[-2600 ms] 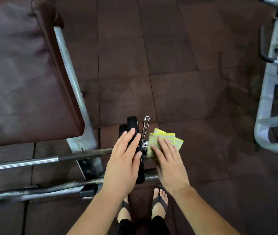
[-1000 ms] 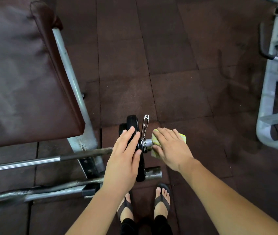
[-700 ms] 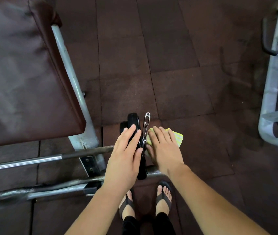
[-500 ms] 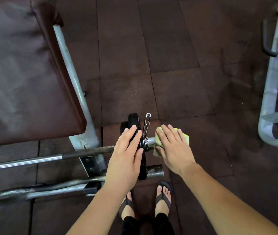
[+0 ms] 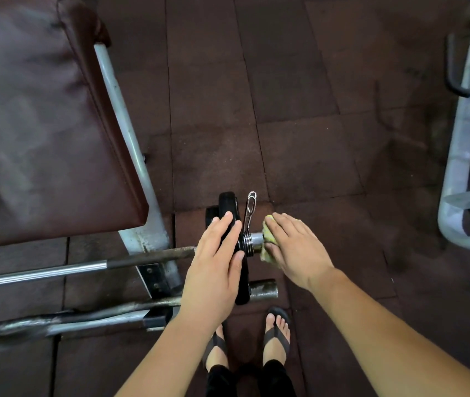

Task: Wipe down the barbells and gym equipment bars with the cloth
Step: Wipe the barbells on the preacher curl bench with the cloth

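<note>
At lower centre of the frame the right hand (image 5: 296,247) is wrapped over the yellow-green cloth (image 5: 267,244), folding it around the bare end of the barbell (image 5: 256,238) just right of the spring collar (image 5: 249,219); the fingers curl down over cloth and sleeve, so the hold is a loose clasp on the cloth. The left hand (image 5: 216,262) lies flat and open-fingered on the black weight plate (image 5: 228,204), bracing it, gripping nothing. To wipe this end well, the cloth should probably enclose the sleeve all round and travel from collar to tip while the left palm stops the bar rolling. A second, duller bar (image 5: 262,290) lies lower in frame near the sandalled feet, probably unwiped; the bench pad (image 5: 41,124) fills the upper left.
</note>
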